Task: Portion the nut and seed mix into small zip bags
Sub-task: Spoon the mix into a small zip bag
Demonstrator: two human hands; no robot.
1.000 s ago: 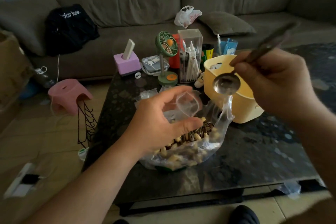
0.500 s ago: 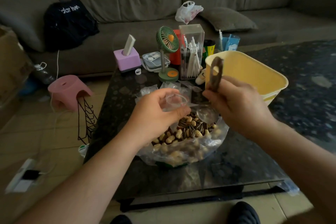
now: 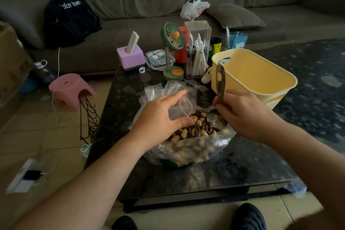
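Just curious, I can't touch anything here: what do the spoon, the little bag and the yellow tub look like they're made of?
The spoon looks like dull, tarnished metal: grey-brown with a faint sheen. The little bag seems thin clear plastic film; fingers show through it. The yellow tub looks like matte moulded plastic, with smooth, even colour and rounded corners.

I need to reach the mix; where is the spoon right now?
The spoon stands upright at centre-right of the head view, gripped by the right hand, its bowl dipped into the big bag of mix, beside the yellow basket.
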